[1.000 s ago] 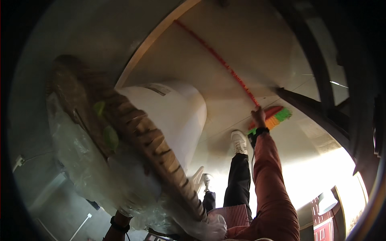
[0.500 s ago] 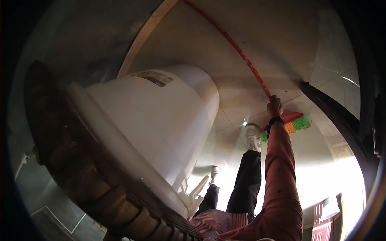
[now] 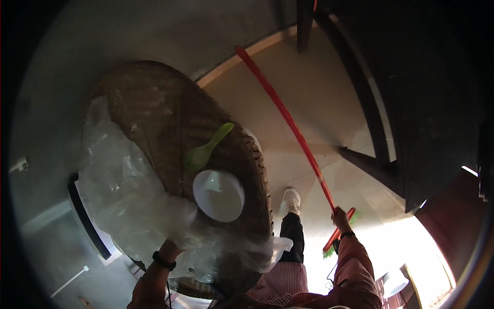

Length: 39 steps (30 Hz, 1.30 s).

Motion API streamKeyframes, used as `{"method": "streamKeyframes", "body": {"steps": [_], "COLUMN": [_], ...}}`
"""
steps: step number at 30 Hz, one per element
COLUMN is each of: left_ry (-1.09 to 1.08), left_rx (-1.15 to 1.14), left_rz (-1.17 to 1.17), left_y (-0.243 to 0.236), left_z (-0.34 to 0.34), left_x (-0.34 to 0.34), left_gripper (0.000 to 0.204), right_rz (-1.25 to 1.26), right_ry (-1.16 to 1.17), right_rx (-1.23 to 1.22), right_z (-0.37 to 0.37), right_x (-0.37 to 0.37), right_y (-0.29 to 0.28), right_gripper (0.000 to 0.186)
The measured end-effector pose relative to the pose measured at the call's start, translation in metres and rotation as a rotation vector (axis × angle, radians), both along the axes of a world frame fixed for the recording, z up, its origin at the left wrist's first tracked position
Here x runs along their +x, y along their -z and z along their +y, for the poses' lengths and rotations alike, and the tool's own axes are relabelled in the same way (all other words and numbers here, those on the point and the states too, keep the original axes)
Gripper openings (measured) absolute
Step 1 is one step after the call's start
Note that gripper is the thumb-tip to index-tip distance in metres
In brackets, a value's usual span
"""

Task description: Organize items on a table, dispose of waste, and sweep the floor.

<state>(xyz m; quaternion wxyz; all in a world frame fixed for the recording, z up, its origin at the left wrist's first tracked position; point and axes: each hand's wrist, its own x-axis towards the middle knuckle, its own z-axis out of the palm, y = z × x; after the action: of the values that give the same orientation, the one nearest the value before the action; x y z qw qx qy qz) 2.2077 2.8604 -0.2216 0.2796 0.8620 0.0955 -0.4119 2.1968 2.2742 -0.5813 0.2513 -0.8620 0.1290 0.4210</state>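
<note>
My right hand [image 3: 340, 220] is closed around the long red handle of a broom [image 3: 288, 118]. The broom head, with green bristles, is down by the floor beside that hand, and its handle slants up to the far left. My left hand [image 3: 172, 249] is at the near side of a round woven bamboo tray [image 3: 149, 87], against a crumpled clear plastic bag [image 3: 128, 180]. Its fingers are hidden in the plastic. On the tray stand a white bowl [image 3: 218, 195] and, just beyond it, a light green scoop [image 3: 208, 149].
Dark wooden furniture [image 3: 360, 87] with legs stands at the right, by a pale tiled floor [image 3: 309, 98]. A wall meets the floor at the far side. My shoe [image 3: 291, 201] is just right of the tray. Bright light falls on the floor at lower right.
The view has swung from the white bucket's side to the top of the tray. My left hand has come into view at the plastic. The right hand keeps hold of the broom.
</note>
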Motion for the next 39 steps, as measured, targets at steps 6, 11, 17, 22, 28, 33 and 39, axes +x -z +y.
{"method": "streamKeyframes", "body": {"steps": [6,11,17,22,28,33,39], "left_ry": [-0.065,-0.091,0.009,-0.294,-0.543,-0.545,-0.395], "left_rx": [0.003,0.005,0.101,0.069,0.168,0.242,0.36], "left_rz": [-0.047,-0.271,-0.376,-0.585,-0.633,-0.826,-0.954], "left_y": [0.01,0.029,0.036,0.023,-0.022,-0.054,-0.047], "left_z": [-0.002,-0.009,-0.019,-0.022,-0.065,-0.125,-0.183], "left_x": [0.001,0.002,-0.004,-0.047,-0.112,-0.133,-0.14], "left_gripper": [0.039,0.039,0.037,0.052,0.052,0.044,0.041], "right_rz": [0.191,-0.085,-0.528,-0.639,-0.207,0.061,0.569], "right_ry": [0.195,0.244,0.517,0.507,0.461,0.595,0.795], "right_rx": [0.161,0.226,0.667,0.836,0.657,1.336,1.39], "right_z": [0.036,0.065,0.077,0.073,0.081,0.076,0.021], "right_x": [0.075,0.114,0.09,0.039,0.005,0.02,0.075], "right_y": [-0.112,-0.235,-0.387,-0.454,-0.435,-0.391,-0.371], "right_gripper": [0.013,0.017,0.009,0.019,0.034,0.037,0.018]}}
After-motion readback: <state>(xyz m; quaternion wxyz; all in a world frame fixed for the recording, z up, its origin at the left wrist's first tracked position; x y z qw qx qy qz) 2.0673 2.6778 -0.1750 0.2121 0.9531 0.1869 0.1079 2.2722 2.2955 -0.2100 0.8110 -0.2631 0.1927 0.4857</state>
